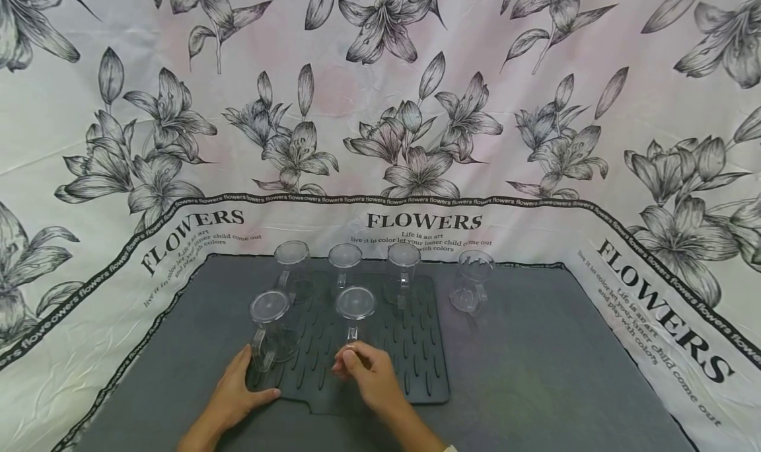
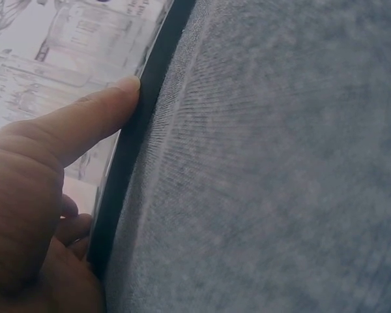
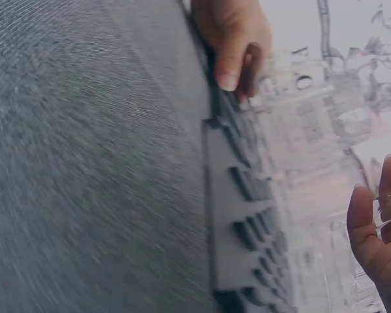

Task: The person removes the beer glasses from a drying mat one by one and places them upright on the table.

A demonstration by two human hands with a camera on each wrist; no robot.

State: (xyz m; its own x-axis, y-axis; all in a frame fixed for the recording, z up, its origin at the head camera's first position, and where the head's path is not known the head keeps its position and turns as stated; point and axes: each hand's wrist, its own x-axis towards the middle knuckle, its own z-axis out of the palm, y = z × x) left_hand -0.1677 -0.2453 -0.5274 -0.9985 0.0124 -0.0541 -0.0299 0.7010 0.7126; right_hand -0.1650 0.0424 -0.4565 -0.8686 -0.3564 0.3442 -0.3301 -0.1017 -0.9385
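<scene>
A clear mug (image 1: 355, 302) is showing above the front middle of a dark ridged mat (image 1: 425, 373), and the right hand (image 1: 371, 373) is pinching its handle. The left hand (image 1: 233, 389) is spreading loosely at the front left corner, its thumb touching the mat's edge, just beside a second mug (image 1: 270, 306). Behind, three mugs (image 1: 345, 256) are lining up; another (image 1: 470, 293) is standing on the grey desk (image 1: 535, 373), right of the mat. Flowered cloth (image 1: 386, 128) is hanging beyond.

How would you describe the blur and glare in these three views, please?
Head: fairly sharp, with highlights on the clear handled mugs; left wrist: the grey fabric tablecloth looks soft, the mugs washed out; right wrist: streaky blur across the tablecloth and dark rectangular ridged mat, the mugs pale and indistinct.
</scene>
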